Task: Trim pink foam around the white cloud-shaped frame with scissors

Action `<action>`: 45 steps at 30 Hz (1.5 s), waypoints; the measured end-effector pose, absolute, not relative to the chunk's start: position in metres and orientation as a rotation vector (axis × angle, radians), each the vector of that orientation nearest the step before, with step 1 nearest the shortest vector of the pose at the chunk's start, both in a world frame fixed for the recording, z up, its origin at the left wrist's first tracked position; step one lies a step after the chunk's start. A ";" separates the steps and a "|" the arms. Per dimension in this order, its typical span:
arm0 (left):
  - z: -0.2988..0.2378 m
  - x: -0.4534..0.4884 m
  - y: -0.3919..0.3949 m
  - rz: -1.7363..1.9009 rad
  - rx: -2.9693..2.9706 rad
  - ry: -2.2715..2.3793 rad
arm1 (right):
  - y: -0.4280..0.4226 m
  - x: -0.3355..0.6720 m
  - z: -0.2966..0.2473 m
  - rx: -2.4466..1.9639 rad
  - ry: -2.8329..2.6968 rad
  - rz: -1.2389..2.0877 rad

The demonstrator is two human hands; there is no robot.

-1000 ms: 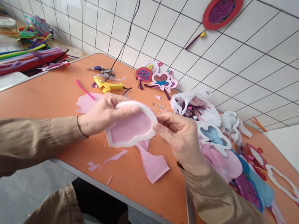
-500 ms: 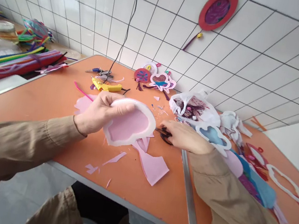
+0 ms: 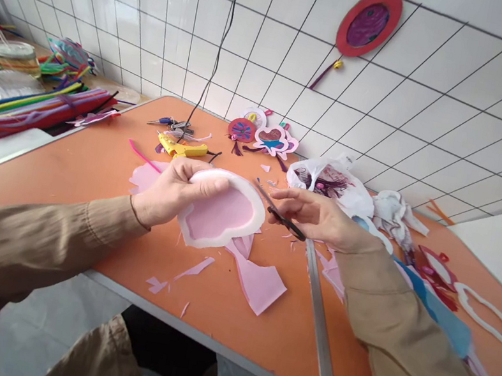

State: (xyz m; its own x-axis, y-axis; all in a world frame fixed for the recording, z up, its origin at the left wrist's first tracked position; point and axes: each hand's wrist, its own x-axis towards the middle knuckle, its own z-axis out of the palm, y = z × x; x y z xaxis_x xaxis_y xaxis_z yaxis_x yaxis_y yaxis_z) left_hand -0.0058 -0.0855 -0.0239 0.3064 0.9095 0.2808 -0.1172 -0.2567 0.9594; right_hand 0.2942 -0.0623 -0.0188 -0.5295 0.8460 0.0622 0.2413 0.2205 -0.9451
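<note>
My left hand (image 3: 176, 194) grips the left edge of a pink felt piece with a white raised border (image 3: 222, 209), thumb on top, holding it above the table. To its right, my right hand (image 3: 316, 216) holds black-handled scissors (image 3: 287, 219), their blades pointing up and left near the border's right edge. A larger pink felt scrap (image 3: 260, 284) lies under and to the right of the held piece. Smaller pink scraps (image 3: 194, 267) are scattered closer to me. Another pink sheet (image 3: 144, 174) sits partly behind my left hand.
On the orange table (image 3: 90, 163) lie a yellow glue gun (image 3: 183, 148), keys (image 3: 179, 126), finished ornaments (image 3: 270, 136) and a white plastic bag (image 3: 343, 185). White frames (image 3: 491, 314) and blue felt (image 3: 446, 316) are at the right. Colourful pipe cleaners (image 3: 45, 113) lie at the left.
My right hand has lifted and turned, so the scissors now point up along the border instead of lying low beside it. My left hand keeps its hold on the felt piece.
</note>
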 end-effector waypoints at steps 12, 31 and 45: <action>-0.017 -0.009 -0.085 1.233 1.745 0.740 | -0.099 0.257 0.013 -0.754 -2.262 0.381; -0.013 -0.015 -0.086 1.142 1.804 0.690 | -0.102 0.263 0.021 -0.710 -2.520 -0.306; -0.017 -0.015 -0.081 1.230 1.818 0.467 | -0.099 0.265 0.019 -0.534 -2.505 -0.400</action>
State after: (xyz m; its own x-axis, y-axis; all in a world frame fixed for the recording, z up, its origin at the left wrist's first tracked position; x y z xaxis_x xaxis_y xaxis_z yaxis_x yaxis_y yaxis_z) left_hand -0.0149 -0.0809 -0.0174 0.4423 0.7020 0.5582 -0.1548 -0.5533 0.8185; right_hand 0.2648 -0.0992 0.0191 -0.7742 0.2882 0.5636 0.4493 0.8773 0.1687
